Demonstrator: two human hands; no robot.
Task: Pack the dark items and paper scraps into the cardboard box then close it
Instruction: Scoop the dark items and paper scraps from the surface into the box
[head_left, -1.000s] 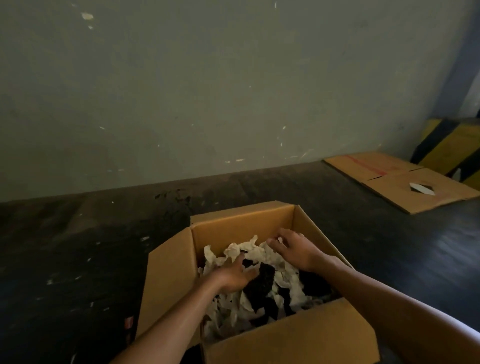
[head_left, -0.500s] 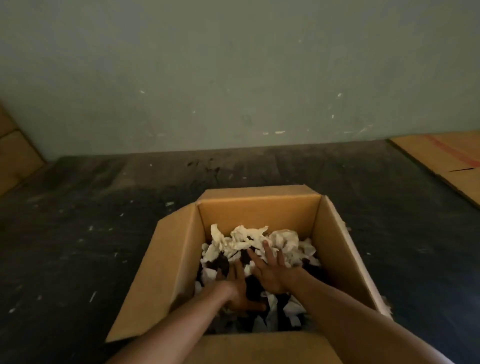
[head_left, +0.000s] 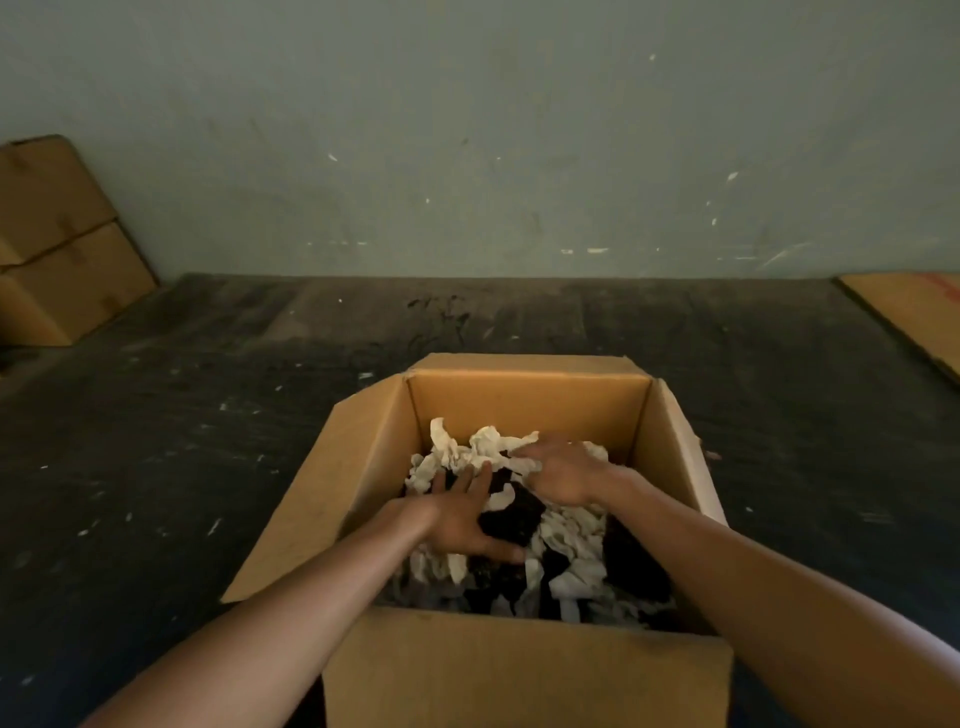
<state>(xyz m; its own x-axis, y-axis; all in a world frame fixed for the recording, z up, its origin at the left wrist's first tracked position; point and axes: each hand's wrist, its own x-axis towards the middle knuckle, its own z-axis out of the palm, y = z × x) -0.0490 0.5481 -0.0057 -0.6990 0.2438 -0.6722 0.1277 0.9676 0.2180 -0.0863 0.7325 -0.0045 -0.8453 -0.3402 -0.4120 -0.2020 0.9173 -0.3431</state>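
Two stacked cartons (head_left: 57, 244) left – dark speckled floor (head_left: 208, 441) | greenish wall (head_left: 467, 130)

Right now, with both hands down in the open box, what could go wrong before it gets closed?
Paper scraps heap high at the far wall of the cardboard box, so they may spring up and jam the flaps. The left hand and right hand could drag scraps or dark items out on withdrawal.

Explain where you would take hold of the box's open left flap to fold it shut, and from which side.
Grip the left flap along its free outer edge, near the middle, coming from the left outside the box. It splays outward and up from the left wall, so that edge is clear. Both the left hand and right hand lie flat on the scraps inside.
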